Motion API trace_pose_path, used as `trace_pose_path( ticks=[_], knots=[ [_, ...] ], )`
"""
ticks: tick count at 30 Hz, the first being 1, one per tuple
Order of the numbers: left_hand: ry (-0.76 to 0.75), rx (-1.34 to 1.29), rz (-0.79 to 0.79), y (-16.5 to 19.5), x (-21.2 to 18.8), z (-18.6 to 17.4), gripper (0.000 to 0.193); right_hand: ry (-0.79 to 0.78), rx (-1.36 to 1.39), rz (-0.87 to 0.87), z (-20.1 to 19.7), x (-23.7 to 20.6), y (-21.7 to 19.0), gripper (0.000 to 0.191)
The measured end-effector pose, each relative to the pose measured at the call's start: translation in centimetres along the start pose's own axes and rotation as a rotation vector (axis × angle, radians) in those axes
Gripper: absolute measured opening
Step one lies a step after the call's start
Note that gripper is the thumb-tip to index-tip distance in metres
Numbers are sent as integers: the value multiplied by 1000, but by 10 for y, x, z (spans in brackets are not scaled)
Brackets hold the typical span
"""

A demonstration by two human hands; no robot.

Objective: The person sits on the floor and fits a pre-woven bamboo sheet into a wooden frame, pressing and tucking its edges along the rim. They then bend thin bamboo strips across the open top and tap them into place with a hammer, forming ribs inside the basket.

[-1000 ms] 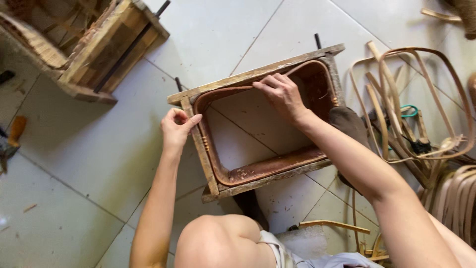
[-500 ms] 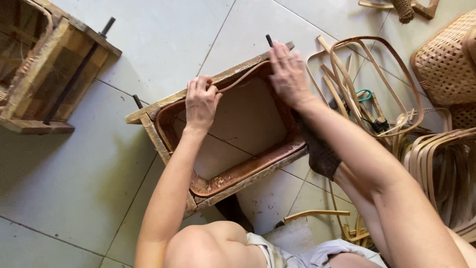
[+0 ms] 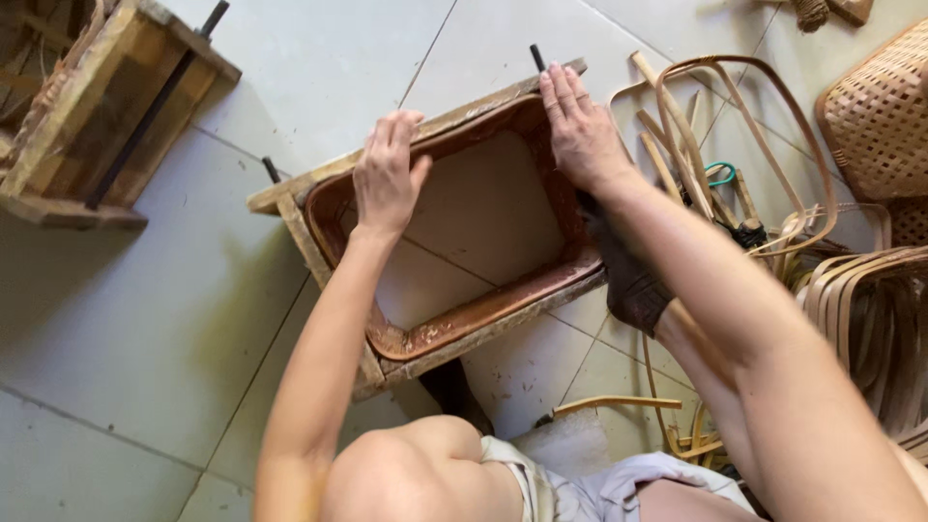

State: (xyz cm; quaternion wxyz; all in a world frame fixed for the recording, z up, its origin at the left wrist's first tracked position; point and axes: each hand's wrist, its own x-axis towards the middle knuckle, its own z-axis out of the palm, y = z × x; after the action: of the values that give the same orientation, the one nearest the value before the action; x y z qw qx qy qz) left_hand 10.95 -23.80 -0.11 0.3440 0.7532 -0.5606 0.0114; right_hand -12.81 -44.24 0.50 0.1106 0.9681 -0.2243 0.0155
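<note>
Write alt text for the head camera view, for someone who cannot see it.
Seen from above, a person's left hand and right hand press on the far rim of a rectangular wooden frame lined with reddish-brown strip, on a tiled floor. Bent cane strips lie right.

We see both forearms bare, no sleeves, no watch, no rings on the left hand (image 3: 387,174) or the right hand (image 3: 583,130). The knees are bare; light, pale-grey shorts (image 3: 580,488) bunch at the thighs.
</note>
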Motion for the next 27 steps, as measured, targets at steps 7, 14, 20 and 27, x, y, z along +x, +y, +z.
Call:
trace_pose_path(
  ticks=[7,14,20,27],
  knots=[
    [-292,36,24,49,-196,-112,31,-548,3,-53,-66,26,23,55],
    [-155,101,194,41,-250,-109,45,-564,-222,-237,-194,-10,36,29],
    [-150,168,196,45,-254,-118,44,-555,-168,-407,-210,-131,16,26],
    [-149,160,172,42,-243,-110,46,-134,-48,-418,-79,-184,-29,44]
  ],
)
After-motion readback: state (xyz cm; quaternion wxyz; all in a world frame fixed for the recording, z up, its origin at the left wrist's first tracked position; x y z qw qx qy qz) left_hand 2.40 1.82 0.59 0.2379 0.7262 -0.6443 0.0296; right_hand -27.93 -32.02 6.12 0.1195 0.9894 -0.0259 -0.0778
